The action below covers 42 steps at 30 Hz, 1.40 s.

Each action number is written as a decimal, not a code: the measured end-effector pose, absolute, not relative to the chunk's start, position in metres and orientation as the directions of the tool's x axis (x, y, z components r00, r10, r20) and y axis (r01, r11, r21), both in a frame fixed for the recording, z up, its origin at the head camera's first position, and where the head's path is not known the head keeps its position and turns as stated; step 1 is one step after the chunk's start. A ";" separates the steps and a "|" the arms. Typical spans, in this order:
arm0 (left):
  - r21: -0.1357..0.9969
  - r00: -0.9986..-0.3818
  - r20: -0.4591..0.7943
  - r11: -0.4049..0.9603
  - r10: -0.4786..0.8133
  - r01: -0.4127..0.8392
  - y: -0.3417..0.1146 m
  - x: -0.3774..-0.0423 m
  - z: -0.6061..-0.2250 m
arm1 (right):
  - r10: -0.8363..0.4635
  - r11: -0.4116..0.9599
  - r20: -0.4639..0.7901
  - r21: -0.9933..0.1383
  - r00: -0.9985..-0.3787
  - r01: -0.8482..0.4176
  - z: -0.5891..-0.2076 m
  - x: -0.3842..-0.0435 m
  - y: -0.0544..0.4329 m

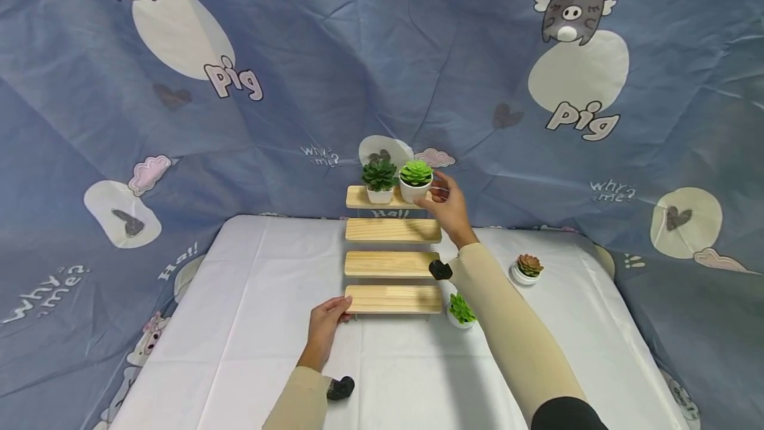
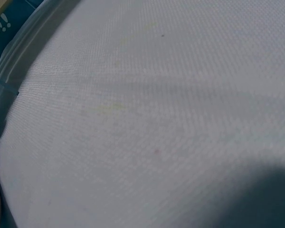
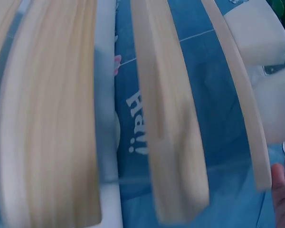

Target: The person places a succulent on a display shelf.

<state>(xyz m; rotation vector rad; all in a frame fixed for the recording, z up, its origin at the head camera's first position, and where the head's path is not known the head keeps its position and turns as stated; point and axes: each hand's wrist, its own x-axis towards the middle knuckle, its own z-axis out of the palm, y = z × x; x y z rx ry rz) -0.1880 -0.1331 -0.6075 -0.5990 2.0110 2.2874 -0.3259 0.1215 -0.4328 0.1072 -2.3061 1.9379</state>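
A tiered wooden shelf stand [image 1: 392, 231] stands on the table, its boards rising toward the back. On the top board sits a dark green potted succulent [image 1: 379, 181] in a white pot. Beside it, at the board's right part, is a bright green potted succulent [image 1: 416, 181]; my right hand [image 1: 449, 208] holds its white pot from the right, thumb in front. In the right wrist view the white pot [image 3: 275, 104] and part of the fingers [image 3: 281, 194] show at the right edge. My left hand [image 1: 325, 324] grips the left end of the lowest board [image 1: 394, 299].
A small green potted succulent [image 1: 461, 310] stands right of the lowest board, partly behind the right sleeve. Farther right is a reddish-brown succulent [image 1: 528, 269] in a white pot. A white cloth [image 1: 268, 324] covers the table; a blue printed curtain [image 1: 382, 52] hangs behind.
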 end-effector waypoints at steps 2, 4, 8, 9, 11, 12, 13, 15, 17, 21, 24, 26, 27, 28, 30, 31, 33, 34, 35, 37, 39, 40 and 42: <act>0.947 -0.926 -0.308 -0.164 -0.219 -0.276 -0.133 -0.188 -0.607 | 0.043 0.169 0.151 -0.975 -0.988 -0.141 -0.437 -0.321 0.128; 0.947 -0.926 -0.308 -0.166 -0.218 -0.276 -0.133 -0.188 -0.607 | 0.053 0.163 0.155 -0.976 -0.987 -0.144 -0.441 -0.317 0.136; 0.946 -0.924 -0.314 -0.161 -0.219 -0.283 -0.132 -0.188 -0.607 | 0.072 0.136 0.155 -0.980 -0.985 -0.144 -0.448 -0.308 0.151; 0.944 -0.922 -0.318 -0.160 -0.221 -0.288 -0.132 -0.189 -0.607 | 0.076 0.131 0.151 -0.981 -0.986 -0.140 -0.450 -0.305 0.155; 0.942 -0.919 -0.323 -0.166 -0.224 -0.291 -0.133 -0.189 -0.609 | 0.085 0.133 0.146 -0.982 -0.986 -0.134 -0.452 -0.301 0.163; 0.942 -0.919 -0.323 -0.168 -0.226 -0.290 -0.133 -0.189 -0.609 | 0.090 0.135 0.144 -0.982 -0.985 -0.131 -0.454 -0.299 0.166; 0.943 -0.921 -0.318 -0.170 -0.224 -0.285 -0.133 -0.189 -0.610 | 0.094 0.138 0.139 -0.982 -0.986 -0.126 -0.456 -0.297 0.170; 0.942 -0.921 -0.320 -0.175 -0.223 -0.285 -0.132 -0.190 -0.610 | 0.108 0.142 0.134 -0.983 -0.985 -0.118 -0.459 -0.293 0.178; 0.944 -0.924 -0.315 -0.171 -0.218 -0.281 -0.132 -0.190 -0.610 | 0.123 0.142 0.123 -0.984 -0.985 -0.106 -0.463 -0.288 0.186; 0.944 -0.924 -0.317 -0.163 -0.214 -0.286 -0.132 -0.191 -0.611 | 0.144 0.150 0.086 -0.987 -0.986 -0.064 -0.472 -0.279 0.201; 0.945 -0.922 -0.317 -0.153 -0.221 -0.288 -0.132 -0.190 -0.610 | 0.145 0.165 0.071 -0.985 -0.987 -0.047 -0.478 -0.269 0.213; 0.946 -0.921 -0.318 -0.147 -0.226 -0.291 -0.132 -0.189 -0.609 | 0.139 0.175 0.066 -0.984 -0.988 -0.041 -0.483 -0.263 0.221; 0.945 -0.920 -0.319 -0.145 -0.228 -0.292 -0.131 -0.189 -0.608 | 0.135 0.173 0.065 -0.984 -0.989 -0.041 -0.486 -0.260 0.225; 0.945 -0.919 -0.321 -0.145 -0.231 -0.293 -0.132 -0.189 -0.607 | 0.131 0.170 0.060 -0.985 -0.990 -0.037 -0.489 -0.257 0.228; 0.945 -0.919 -0.320 -0.143 -0.231 -0.293 -0.133 -0.189 -0.606 | 0.124 0.160 0.051 -0.987 -0.991 -0.030 -0.495 -0.252 0.234; 0.945 -0.918 -0.321 -0.143 -0.232 -0.294 -0.133 -0.188 -0.606 | 0.121 0.162 0.050 -0.986 -0.991 -0.030 -0.498 -0.249 0.237; 0.943 -0.917 -0.324 -0.151 -0.231 -0.295 -0.133 -0.189 -0.606 | 0.115 0.162 0.051 -0.986 -0.992 -0.031 -0.504 -0.244 0.241; 0.943 -0.917 -0.324 -0.154 -0.232 -0.294 -0.133 -0.189 -0.607 | 0.111 0.164 0.046 -0.986 -0.993 -0.028 -0.506 -0.241 0.244; 0.943 -0.918 -0.323 -0.157 -0.231 -0.292 -0.133 -0.189 -0.607 | 0.106 0.164 0.044 -0.986 -0.993 -0.026 -0.509 -0.239 0.246; 0.941 -0.917 -0.327 -0.165 -0.229 -0.295 -0.133 -0.190 -0.608 | 0.098 0.164 0.044 -0.986 -0.994 -0.027 -0.514 -0.233 0.251; 0.941 -0.917 -0.329 -0.163 -0.227 -0.297 -0.133 -0.190 -0.609 | 0.091 0.164 0.043 -0.986 -0.995 -0.027 -0.519 -0.228 0.255; 0.941 -0.917 -0.328 -0.160 -0.225 -0.297 -0.133 -0.190 -0.610 | 0.091 0.165 0.041 -0.986 -0.995 -0.026 -0.522 -0.225 0.258; 0.942 -0.918 -0.328 -0.151 -0.225 -0.299 -0.132 -0.191 -0.611 | 0.091 0.167 0.039 -0.986 -0.995 -0.023 -0.529 -0.221 0.262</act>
